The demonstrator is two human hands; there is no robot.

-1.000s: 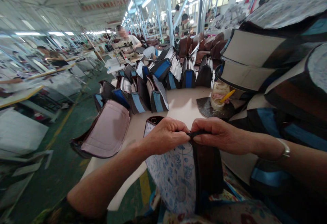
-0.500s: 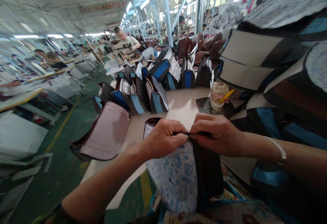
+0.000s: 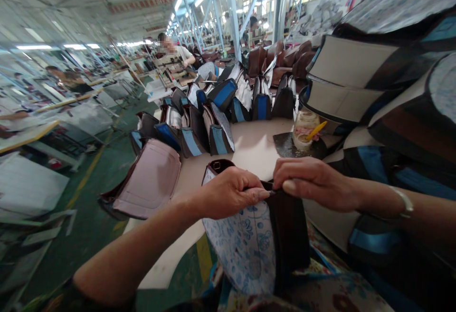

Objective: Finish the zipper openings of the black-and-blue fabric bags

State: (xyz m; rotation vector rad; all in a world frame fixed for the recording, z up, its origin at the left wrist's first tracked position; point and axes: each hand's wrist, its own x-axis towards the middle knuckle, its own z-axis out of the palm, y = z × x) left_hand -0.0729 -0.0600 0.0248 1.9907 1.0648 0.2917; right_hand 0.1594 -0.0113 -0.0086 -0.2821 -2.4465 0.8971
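Observation:
An unfinished bag [image 3: 245, 245] with blue-and-white printed lining and dark brown sides stands upright close to my body. My left hand [image 3: 235, 191] pinches its dark top edge between thumb and fingers. Just to the right, my right hand [image 3: 313, 181] has its fingers curled at the same edge; its fingertips hide part of the rim, and the thumb is drawn slightly back. A small metal ring [image 3: 216, 165] shows at the bag's far corner.
A pink bag panel [image 3: 147, 179] lies at the table's left. Several dark bags with blue strips [image 3: 221, 142] line the back. A jar [image 3: 302, 134] with a yellow-handled tool [image 3: 317, 130] stands on a dark board. Stacked bags [image 3: 356, 62] rise at right. A person [image 3: 178, 53] sits farther off.
My right hand has shifted slightly right and loosened, its thumb lifting off the edge. My left hand keeps its pinch and has moved slightly right along the rim.

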